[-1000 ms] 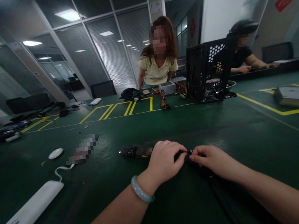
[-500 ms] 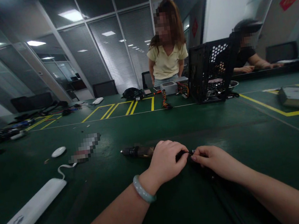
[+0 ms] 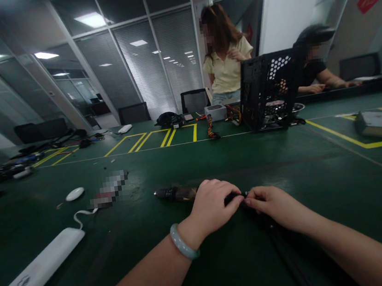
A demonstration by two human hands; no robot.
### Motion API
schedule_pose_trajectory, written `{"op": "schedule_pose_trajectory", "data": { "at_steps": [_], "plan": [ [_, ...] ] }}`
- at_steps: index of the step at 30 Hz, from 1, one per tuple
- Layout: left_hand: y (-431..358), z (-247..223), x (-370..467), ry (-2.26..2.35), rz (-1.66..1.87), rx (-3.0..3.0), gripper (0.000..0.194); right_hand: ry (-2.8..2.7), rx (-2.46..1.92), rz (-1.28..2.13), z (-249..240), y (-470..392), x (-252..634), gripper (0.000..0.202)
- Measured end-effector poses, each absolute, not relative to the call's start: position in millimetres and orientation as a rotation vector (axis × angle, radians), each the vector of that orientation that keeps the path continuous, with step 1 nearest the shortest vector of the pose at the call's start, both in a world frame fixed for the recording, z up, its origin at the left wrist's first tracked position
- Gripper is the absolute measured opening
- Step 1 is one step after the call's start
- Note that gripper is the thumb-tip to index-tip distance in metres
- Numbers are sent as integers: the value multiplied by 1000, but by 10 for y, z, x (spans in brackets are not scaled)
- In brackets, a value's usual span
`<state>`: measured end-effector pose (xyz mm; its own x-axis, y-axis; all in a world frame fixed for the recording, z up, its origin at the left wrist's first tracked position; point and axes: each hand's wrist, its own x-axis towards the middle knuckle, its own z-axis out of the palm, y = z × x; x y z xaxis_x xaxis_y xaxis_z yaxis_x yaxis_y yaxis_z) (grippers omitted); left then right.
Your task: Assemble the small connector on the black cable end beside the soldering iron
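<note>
Together, two bare hands meet fingertip to fingertip above the green counter [image 3: 139, 260], both wrists angled inward: the left hand [image 3: 212, 205], palm down, curls over one dark cylindrical tool with a silver tip [image 3: 176, 194], while the right hand [image 3: 271, 203] pinches at a small dark piece [image 3: 244, 195]. One white oval object [image 3: 75, 194] and one long white power strip [image 3: 36, 278] lie to the left.

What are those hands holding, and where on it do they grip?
The left hand holds a dark tube-like tool around its rear part, away from the metal tip. The right hand pinches a small dark piece, too hidden to identify.
</note>
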<state>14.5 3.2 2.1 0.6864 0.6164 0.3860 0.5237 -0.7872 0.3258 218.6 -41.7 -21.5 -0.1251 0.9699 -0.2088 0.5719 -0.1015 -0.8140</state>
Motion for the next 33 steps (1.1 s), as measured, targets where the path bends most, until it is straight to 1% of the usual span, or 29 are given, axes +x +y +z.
{"op": "schedule_pose_trajectory", "data": {
  "at_steps": [15,27,30,33],
  "plan": [
    [66,6,142,897,680,2741,13,-1749,-1718,1090,-228,-398,2192,34],
    [90,-34,152,886,653,2756,15,-1807,-1745,1006,-209,-393,2180,36],
    [73,-16,147,878,662,2763,17,-1857,-1761,977,-136,-401,2163,37],
    [67,-2,140,880,665,2772,19,-1860,-1787,799,112,-492,2189,33]
  ]
}}
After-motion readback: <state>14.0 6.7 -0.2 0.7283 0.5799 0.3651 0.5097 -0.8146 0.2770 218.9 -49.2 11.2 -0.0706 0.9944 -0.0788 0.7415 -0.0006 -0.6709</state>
